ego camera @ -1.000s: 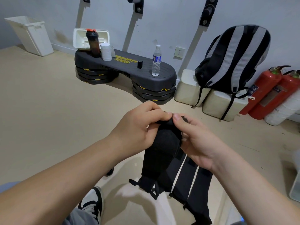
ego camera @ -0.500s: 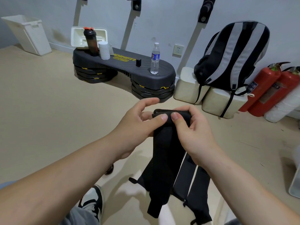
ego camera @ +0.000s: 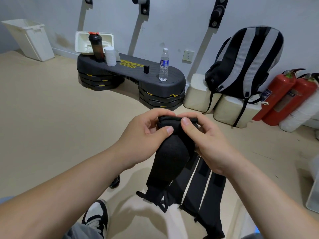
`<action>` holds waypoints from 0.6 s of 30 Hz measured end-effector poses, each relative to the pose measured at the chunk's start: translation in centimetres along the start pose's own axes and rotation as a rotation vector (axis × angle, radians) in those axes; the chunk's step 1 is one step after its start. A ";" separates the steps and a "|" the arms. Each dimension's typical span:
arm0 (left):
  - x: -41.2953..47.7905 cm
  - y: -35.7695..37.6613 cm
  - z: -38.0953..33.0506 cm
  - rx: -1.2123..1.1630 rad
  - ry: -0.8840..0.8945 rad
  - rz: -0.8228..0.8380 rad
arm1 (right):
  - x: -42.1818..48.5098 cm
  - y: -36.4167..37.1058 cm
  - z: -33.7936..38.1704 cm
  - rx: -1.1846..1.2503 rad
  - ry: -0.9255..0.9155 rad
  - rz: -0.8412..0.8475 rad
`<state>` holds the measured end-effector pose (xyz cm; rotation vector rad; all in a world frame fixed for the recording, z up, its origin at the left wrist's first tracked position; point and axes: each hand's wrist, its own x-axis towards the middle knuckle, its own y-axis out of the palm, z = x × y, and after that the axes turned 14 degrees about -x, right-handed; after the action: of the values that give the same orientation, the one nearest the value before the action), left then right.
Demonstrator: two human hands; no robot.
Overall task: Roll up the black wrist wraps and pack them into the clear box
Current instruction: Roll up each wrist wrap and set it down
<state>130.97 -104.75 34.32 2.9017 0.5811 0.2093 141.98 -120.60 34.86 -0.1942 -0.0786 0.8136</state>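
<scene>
Head view, seated person. The left hand [ego camera: 143, 135] and the right hand [ego camera: 207, 142] meet at centre, above the floor [ego camera: 43, 118]; each pinches the upper end of one black wrist wrap [ego camera: 165, 159], thumbs on the near face and fingers curled behind, where the top of the strap is folded over into a small roll; the rest of the wrap hangs loose below the hands, ending in a thin loop. Beneath it, further black wraps [ego camera: 205, 188] lie side by side on a pale surface; what that surface is cannot be told. A black-and-white shoe [ego camera: 96, 216] shows near the lower edge. Along the floor's far edge, against the wall: a black step platform [ego camera: 131, 73] carrying a dark shaker bottle [ego camera: 96, 47], a white roll [ego camera: 110, 56] and a water bottle [ego camera: 164, 64]; to its right a striped backpack [ego camera: 245, 62] on pale blocks [ego camera: 198, 95]; two red fire extinguishers [ego camera: 279, 95] at the far right; a white bin [ego camera: 29, 38] in the far left corner. A pale container [ego camera: 313, 192] is cut off at the right edge; whether it is the clear box cannot be told.
</scene>
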 end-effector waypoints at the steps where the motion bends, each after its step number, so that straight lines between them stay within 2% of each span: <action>1: 0.0 0.0 -0.1 0.000 0.016 -0.008 | 0.0 -0.1 0.0 0.006 -0.022 0.003; 7: 0.1 -0.2 -0.3 -0.015 0.038 -0.040 | -0.1 -0.4 0.0 -0.023 -0.084 0.043; 10: -0.1 0.0 -0.3 -0.060 -0.006 -0.006 | -0.3 0.1 -0.1 -0.066 -0.120 -0.013; 14: 0.1 0.1 -0.5 -0.169 -0.175 -0.015 | -0.5 1.0 -0.5 -0.115 -0.132 -0.079; 18: 0.4 0.2 -1.5 -0.476 -0.378 -0.032 | -0.5 1.0 -0.5 -0.250 -0.222 -0.136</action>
<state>131.11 -104.56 35.83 2.3820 0.4370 -0.1816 141.03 -120.36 34.20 -0.3303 -0.3995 0.6855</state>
